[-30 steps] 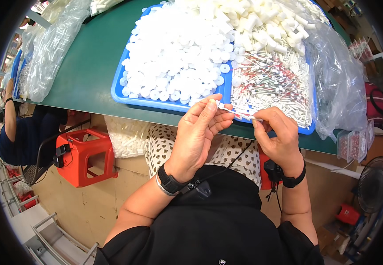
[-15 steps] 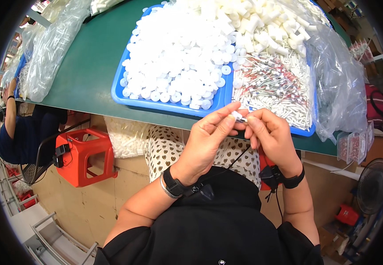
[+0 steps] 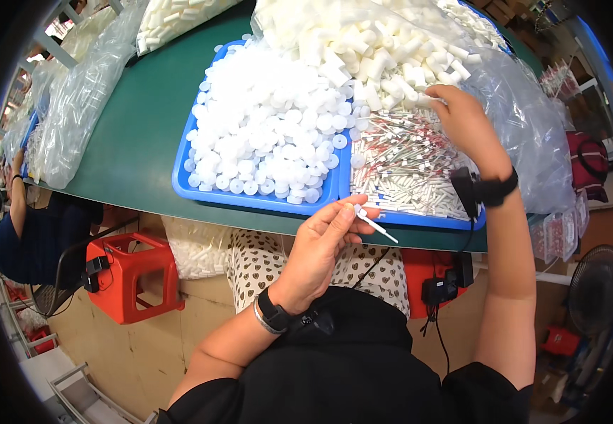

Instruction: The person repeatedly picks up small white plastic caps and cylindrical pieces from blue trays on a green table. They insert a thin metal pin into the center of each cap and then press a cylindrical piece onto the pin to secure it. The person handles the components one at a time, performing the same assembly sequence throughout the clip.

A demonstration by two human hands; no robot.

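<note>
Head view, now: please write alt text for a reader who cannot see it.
A person's left hand holds a thin white part; the right hand is at a heap of off-white cylinders. Blue trays on a green table hold white discs and thin sticks.

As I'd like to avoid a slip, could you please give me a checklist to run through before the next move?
1. Left hand secures the thin white piece: ok, pinched by thumb and fingers.
2. Right hand at the cream cylinders: ok, at the heap's near side.
3. Right grip closed on something: cannot tell.
4. White discs all inside the left blue tray: not ok, a few lie past its rim.
</note>
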